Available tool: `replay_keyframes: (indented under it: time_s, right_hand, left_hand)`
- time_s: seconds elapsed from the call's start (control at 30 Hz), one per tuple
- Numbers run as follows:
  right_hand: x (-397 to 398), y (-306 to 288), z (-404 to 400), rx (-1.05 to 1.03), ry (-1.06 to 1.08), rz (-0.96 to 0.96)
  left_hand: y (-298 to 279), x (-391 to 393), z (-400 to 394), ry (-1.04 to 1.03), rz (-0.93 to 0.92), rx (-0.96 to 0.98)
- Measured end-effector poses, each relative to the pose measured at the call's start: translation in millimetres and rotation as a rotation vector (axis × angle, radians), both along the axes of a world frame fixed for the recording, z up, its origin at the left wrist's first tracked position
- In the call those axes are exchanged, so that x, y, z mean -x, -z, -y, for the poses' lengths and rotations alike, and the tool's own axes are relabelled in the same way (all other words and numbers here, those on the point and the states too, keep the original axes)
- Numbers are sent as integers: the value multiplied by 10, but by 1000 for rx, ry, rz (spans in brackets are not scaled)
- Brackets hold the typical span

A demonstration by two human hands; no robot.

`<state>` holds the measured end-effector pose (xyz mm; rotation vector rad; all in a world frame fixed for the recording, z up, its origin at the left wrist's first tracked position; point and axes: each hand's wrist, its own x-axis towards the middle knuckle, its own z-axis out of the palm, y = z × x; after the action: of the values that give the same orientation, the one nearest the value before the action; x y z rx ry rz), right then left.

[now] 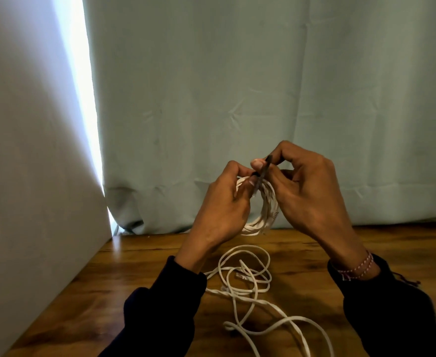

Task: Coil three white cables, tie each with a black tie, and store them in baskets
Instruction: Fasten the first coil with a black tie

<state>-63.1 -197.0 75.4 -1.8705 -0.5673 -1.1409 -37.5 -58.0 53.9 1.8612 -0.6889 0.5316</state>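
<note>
Holding: a coiled white cable (264,213) is raised above the counter (139,266), between both hands.
Coil position: it hangs on edge, its ring standing roughly upright, the lowest loops just above the counter's far edge; the upper part is hidden behind the fingers.
Black tie (262,173): a thin dark strip with its long axis steeply tilted, upper end pointing up and slightly right, lower end running down across the top of the coil.
Left hand (224,210): grip closed on the coil's top, the thumb pressing at the tie's lower part.
Right hand (312,191): grip a narrow pinch of thumb and forefinger on the tie's upper end; a red-and-white thread bracelet (358,269) circles the wrist.
Loose cables (248,284): uncoiled white cable lies in tangled loops on the counter near the person, trailing toward the lower right.
Counter: brown wood grain, glossy.
Room: a pale green curtain (237,99) hangs behind, a white panel (31,150) stands at left, bright light showing in the gap between them.
Sleeves: dark, on both arms.
</note>
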Motion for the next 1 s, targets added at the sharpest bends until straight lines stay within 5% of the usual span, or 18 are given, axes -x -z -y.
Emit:
replay_keyframes:
  time_s: [0.4, 1.0]
  right_hand:
    - [-136, -108, 284, -43, -58, -209]
    - [-219, -47, 255, -14, 110, -148]
  left_hand:
    - [-20, 104, 73, 194, -44, -25]
    - [27, 99, 161, 142, -44, -3]
